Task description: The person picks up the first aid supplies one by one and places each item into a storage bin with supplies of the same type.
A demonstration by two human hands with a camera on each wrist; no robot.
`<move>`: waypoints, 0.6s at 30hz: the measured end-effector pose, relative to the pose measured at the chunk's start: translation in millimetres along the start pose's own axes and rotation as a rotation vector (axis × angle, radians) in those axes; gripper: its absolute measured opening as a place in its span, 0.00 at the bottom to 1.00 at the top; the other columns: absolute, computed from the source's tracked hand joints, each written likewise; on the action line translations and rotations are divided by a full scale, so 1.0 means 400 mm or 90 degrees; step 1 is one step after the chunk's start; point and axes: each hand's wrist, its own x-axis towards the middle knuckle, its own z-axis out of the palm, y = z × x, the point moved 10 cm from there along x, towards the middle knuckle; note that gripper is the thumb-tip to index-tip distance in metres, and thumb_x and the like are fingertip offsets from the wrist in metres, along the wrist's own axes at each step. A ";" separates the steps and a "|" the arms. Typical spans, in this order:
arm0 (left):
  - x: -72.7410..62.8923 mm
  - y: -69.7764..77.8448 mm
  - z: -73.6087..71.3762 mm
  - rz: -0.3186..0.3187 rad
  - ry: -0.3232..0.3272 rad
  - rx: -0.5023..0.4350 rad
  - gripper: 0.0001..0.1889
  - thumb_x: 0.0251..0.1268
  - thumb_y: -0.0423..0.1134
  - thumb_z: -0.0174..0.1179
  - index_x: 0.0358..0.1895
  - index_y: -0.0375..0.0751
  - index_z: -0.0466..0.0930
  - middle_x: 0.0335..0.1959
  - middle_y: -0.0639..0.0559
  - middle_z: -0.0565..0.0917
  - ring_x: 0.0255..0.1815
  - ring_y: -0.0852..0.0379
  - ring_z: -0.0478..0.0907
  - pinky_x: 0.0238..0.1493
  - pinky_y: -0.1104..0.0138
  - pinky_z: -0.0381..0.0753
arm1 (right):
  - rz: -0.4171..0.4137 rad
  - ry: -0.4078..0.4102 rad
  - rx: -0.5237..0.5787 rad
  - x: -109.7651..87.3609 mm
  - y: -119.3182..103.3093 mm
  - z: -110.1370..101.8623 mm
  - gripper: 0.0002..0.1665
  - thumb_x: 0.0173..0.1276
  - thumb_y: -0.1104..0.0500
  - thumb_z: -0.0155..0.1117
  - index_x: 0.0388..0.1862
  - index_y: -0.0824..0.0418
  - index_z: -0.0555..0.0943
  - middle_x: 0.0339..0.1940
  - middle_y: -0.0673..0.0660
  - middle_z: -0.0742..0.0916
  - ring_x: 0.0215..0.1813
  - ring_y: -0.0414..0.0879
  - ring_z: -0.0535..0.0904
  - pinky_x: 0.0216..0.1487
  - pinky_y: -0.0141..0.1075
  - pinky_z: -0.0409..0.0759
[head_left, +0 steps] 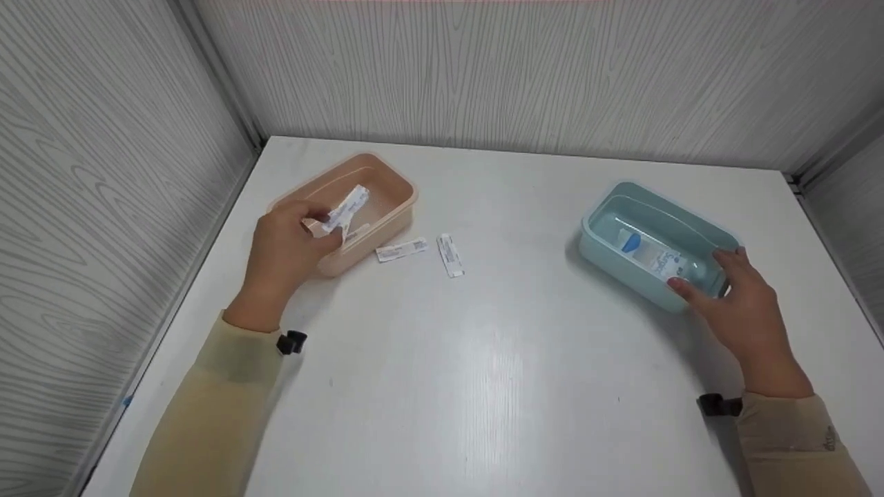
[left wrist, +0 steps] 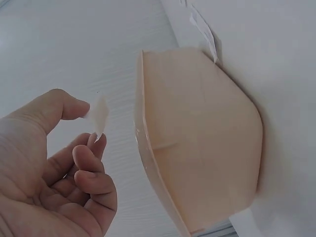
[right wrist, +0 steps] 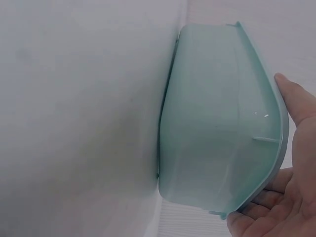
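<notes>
My left hand (head_left: 286, 241) pinches a slim white printed packet (head_left: 347, 206) between thumb and fingers, over the near left end of a peach plastic bin (head_left: 390, 224). In the left wrist view, the packet (left wrist: 100, 116) shows edge-on above the bin's rim. Another white packet lies inside the bin, partly hidden by the hand. My right hand (head_left: 749, 304) holds the near right corner of a teal plastic bin (head_left: 621, 266), thumb and fingers at its rim. Inside this bin lies a clear and white pack (head_left: 649, 254) with blue print.
Two slim white packets, one flat beside the peach bin (head_left: 402, 250) and one further right (head_left: 450, 255), lie on the white table (head_left: 442, 386). Wood-grain panels (head_left: 483, 76) stand behind the table and along its sides.
</notes>
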 end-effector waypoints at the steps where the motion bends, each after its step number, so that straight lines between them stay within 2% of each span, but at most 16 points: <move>1: 0.012 -0.011 -0.007 -0.009 0.005 0.003 0.18 0.74 0.39 0.73 0.63 0.37 0.91 0.58 0.43 0.93 0.46 0.48 0.84 0.46 0.63 0.80 | 0.001 0.001 0.001 0.002 0.000 -0.001 0.69 0.78 0.25 0.68 0.93 0.71 0.54 0.95 0.76 0.49 0.93 0.81 0.48 0.81 0.82 0.60; 3: 0.034 -0.033 -0.019 -0.031 0.012 0.010 0.20 0.75 0.41 0.73 0.64 0.37 0.90 0.60 0.42 0.92 0.48 0.48 0.84 0.48 0.64 0.80 | 0.001 0.003 0.002 0.005 -0.002 -0.002 0.69 0.78 0.25 0.69 0.93 0.70 0.55 0.95 0.75 0.49 0.93 0.81 0.48 0.81 0.82 0.61; 6: 0.063 -0.069 -0.029 -0.066 0.016 0.011 0.21 0.76 0.43 0.72 0.65 0.38 0.89 0.61 0.41 0.91 0.50 0.48 0.82 0.47 0.66 0.79 | 0.002 0.005 0.002 0.007 -0.002 -0.003 0.69 0.78 0.25 0.69 0.93 0.70 0.55 0.95 0.75 0.49 0.93 0.81 0.48 0.81 0.81 0.61; 9: 0.081 -0.097 -0.034 -0.093 0.018 0.007 0.22 0.76 0.44 0.71 0.67 0.39 0.89 0.62 0.42 0.91 0.51 0.48 0.83 0.43 0.66 0.80 | 0.004 0.003 0.002 0.006 -0.001 -0.001 0.69 0.78 0.25 0.69 0.93 0.70 0.55 0.95 0.75 0.49 0.94 0.80 0.47 0.82 0.81 0.60; 11: 0.088 -0.109 -0.035 -0.101 0.018 0.008 0.23 0.76 0.45 0.71 0.68 0.39 0.88 0.64 0.41 0.91 0.52 0.47 0.85 0.45 0.63 0.82 | 0.004 0.002 0.004 0.004 0.001 0.000 0.69 0.78 0.25 0.69 0.93 0.70 0.54 0.95 0.75 0.49 0.94 0.80 0.47 0.82 0.81 0.59; 14: 0.089 -0.118 -0.037 -0.104 0.018 0.016 0.27 0.75 0.47 0.73 0.72 0.38 0.87 0.69 0.39 0.89 0.64 0.42 0.86 0.59 0.53 0.87 | 0.006 -0.001 0.007 0.001 0.004 0.001 0.69 0.78 0.25 0.68 0.94 0.70 0.54 0.95 0.75 0.48 0.93 0.81 0.47 0.81 0.82 0.59; 18: 0.078 -0.124 -0.036 -0.109 0.011 0.022 0.32 0.74 0.48 0.76 0.75 0.37 0.84 0.76 0.38 0.85 0.80 0.38 0.79 0.76 0.44 0.83 | 0.011 -0.005 0.008 -0.003 0.004 0.002 0.69 0.78 0.24 0.67 0.94 0.69 0.53 0.95 0.74 0.46 0.93 0.82 0.47 0.81 0.82 0.59</move>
